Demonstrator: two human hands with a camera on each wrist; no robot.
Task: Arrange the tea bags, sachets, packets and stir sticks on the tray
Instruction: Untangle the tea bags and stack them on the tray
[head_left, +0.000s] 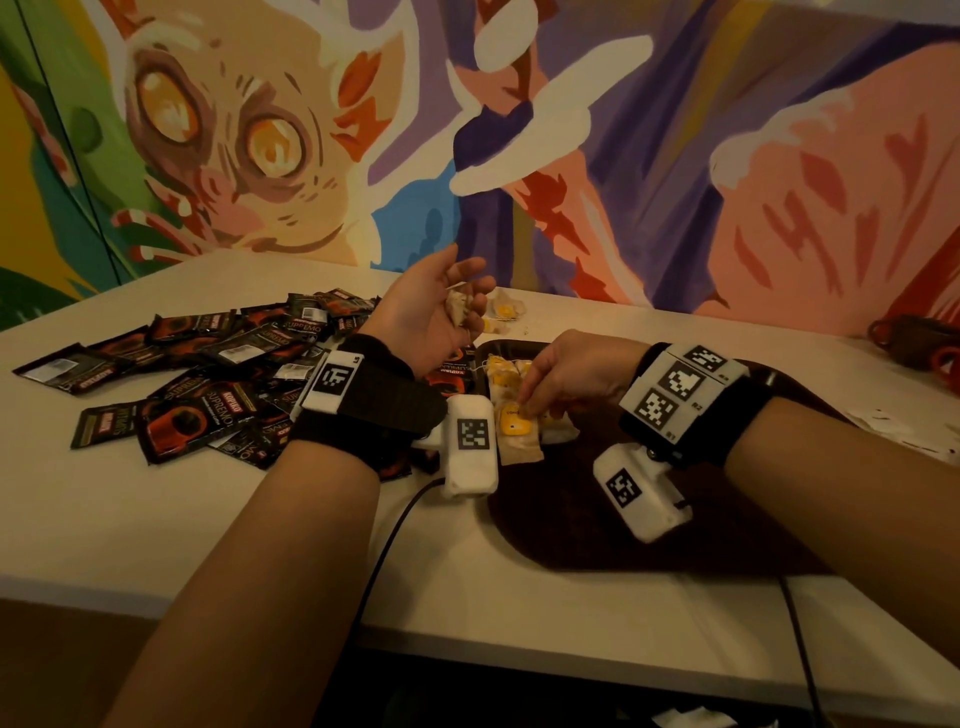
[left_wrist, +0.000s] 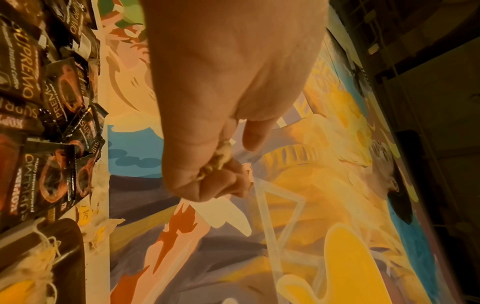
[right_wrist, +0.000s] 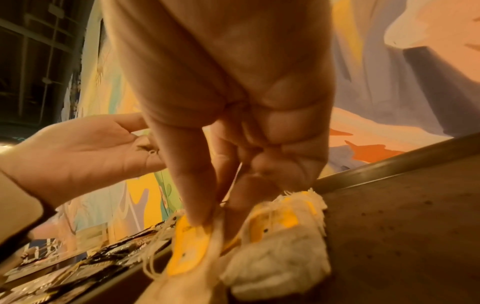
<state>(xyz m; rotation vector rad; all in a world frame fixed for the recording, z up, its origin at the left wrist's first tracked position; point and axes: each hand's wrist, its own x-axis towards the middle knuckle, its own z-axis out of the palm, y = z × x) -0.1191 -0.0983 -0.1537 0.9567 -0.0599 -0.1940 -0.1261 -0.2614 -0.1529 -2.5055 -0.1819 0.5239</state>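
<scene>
Left hand (head_left: 436, 306), raised above the white surface (head_left: 156, 530), pinches a crumpled tea bag (head_left: 460, 306). Right hand (head_left: 566, 379) pinches a yellow-tagged tea bag (head_left: 517, 428) lying lengthwise toward the person on the brown tray (head_left: 597, 525). Painted mural wall (head_left: 675, 156) behind.

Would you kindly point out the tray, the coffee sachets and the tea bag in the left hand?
tray (head_left: 613, 530), head view, bare near part.
coffee sachets (head_left: 182, 415), head view, a front sachet.
tea bag (head_left: 460, 306), head view, crumpled body in left hand (head_left: 426, 317).

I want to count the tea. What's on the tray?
On the brown tray lie several tea bags with yellow tags; the right hand pinches one. A coffee packet lies at its far-left corner. The hands cover some, so no exact count.
</scene>
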